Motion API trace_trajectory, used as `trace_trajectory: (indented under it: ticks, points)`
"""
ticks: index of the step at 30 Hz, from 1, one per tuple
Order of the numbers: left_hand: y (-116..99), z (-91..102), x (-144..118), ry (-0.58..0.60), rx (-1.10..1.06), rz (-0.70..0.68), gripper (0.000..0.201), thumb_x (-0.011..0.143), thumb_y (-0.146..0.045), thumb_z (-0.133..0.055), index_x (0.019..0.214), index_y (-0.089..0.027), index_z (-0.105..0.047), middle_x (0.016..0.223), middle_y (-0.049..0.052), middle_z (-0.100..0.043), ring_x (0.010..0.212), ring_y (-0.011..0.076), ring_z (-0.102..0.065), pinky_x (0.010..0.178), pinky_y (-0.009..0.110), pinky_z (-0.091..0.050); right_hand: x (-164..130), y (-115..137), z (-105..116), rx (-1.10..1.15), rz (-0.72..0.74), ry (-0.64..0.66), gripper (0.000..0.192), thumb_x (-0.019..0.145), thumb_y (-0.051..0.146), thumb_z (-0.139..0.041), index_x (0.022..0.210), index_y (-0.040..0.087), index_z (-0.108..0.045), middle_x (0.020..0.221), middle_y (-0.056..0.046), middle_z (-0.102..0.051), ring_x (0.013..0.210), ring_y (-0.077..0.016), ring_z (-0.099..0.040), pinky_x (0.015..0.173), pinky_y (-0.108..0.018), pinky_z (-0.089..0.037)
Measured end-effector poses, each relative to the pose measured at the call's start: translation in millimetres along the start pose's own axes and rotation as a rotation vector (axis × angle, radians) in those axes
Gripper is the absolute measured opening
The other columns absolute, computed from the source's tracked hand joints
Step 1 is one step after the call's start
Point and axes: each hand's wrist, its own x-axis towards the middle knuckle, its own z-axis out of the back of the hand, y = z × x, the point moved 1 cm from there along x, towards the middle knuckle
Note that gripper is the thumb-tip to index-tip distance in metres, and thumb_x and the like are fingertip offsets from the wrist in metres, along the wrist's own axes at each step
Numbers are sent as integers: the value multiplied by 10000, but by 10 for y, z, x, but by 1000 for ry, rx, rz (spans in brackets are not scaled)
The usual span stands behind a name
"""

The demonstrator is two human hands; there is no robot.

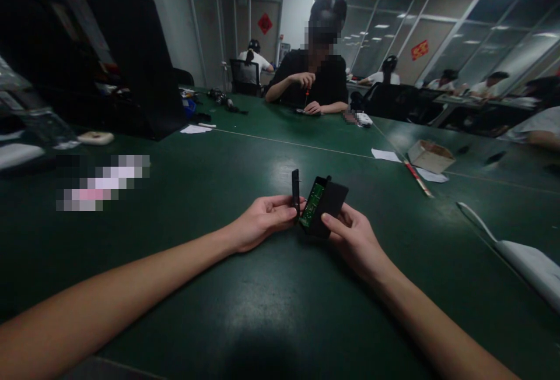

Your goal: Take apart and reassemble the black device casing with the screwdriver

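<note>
The left hand is pinching a thin black cover strip between thumb and fingers; the strip is standing upright just above the fingertips. The right hand is gripping a black casing from its right side, the thumb pressing on the lower edge. The casing is tilting to the left, and a green circuit board is showing inside, just beside the strip. The fingers behind the casing are hidden, and the small parts on the board are too dark to make out. Both hands are hovering over the green bench. Farther to the right, a small cardboard box is lying. Across the bench, a person in black is sitting.
</note>
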Motion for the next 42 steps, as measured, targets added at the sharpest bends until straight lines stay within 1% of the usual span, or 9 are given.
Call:
trace_trajectory:
  ticks: [3, 7, 12, 17, 25, 31, 35, 38, 42]
  points:
    - [15, 7, 0, -15, 38, -21, 407, 773, -232, -775, 1163, -150, -698, 1213, 136, -687, 1110, 221, -643, 1019, 350, -421, -2, -7, 5, -74, 41, -26, 475, 761, 346, -785, 1187, 200, -634, 1192, -93, -703, 1104, -269, -650, 936, -415, -516]
    - [34, 21, -5, -6, 69, -34, 436, 775, -236, -773, 1195, -163, -684, 1254, 137, -671, 1182, 250, -615, 1038, 362, -413, -12, -4, -16, -135, 101, -61, 491, 750, 342, -795, 1192, 205, -630, 1239, -83, -685, 1166, -272, -623, 991, -417, -490]
    - [61, 26, 1, -16, 127, -54, 486, 762, -253, -784, 1223, -149, -667, 1241, 147, -678, 1230, 284, -586, 1063, 394, -403, -39, 40, -74, -213, 190, -103, 419, 758, 326, -786, 1137, 215, -645, 1231, -72, -689, 1127, -264, -644, 1011, -431, -483]
    - [68, 17, 5, -41, 148, -68, 494, 768, -243, -779, 1232, -135, -649, 1233, 151, -682, 1242, 293, -579, 1061, 399, -414, -71, 68, -141, -294, 243, -112, 374, 764, 322, -777, 1105, 224, -657, 1220, -62, -690, 1131, -267, -636, 1029, -445, -469]
    - [66, -5, -25, -59, 230, -121, 498, 760, -199, -773, 1229, -115, -629, 1212, 149, -693, 1211, 302, -601, 1071, 427, -406, -61, 28, -178, -341, 278, -139, 421, 732, 326, -799, 1114, 230, -650, 1166, -67, -697, 1105, -276, -641, 996, -446, -486]
    - [65, -52, -53, -93, 225, -133, 473, 746, -164, -775, 1198, -113, -644, 1228, 155, -686, 1217, 302, -600, 1058, 421, -431, -110, 15, -204, -339, 293, -147, 404, 747, 312, -787, 1117, 229, -648, 1147, -70, -699, 1092, -274, -640, 918, -406, -530]
    - [79, -62, -71, -100, 227, -122, 479, 736, -175, -788, 1195, -130, -659, 1238, 148, -682, 1224, 303, -595, 1057, 429, -438, -135, 8, -215, -336, 284, -137, 405, 757, 306, -780, 1131, 231, -645, 1142, -67, -701, 1087, -274, -641, 890, -392, -538]
    - [92, -56, -81, -96, 224, -116, 479, 734, -197, -795, 1194, -149, -672, 1259, 137, -672, 1238, 301, -587, 1073, 443, -426, -145, 6, -223, -332, 275, -127, 397, 758, 308, -778, 1126, 232, -651, 1144, -64, -702, 1093, -274, -639, 911, -395, -527]
    - [92, -62, -94, -125, 221, -89, 501, 710, -204, -813, 1191, -147, -686, 1257, 146, -670, 1244, 315, -579, 1092, 478, -406, -151, 8, -229, -330, 261, -116, 383, 758, 319, -774, 1114, 233, -662, 1165, -65, -698, 1112, -278, -631, 966, -418, -495]
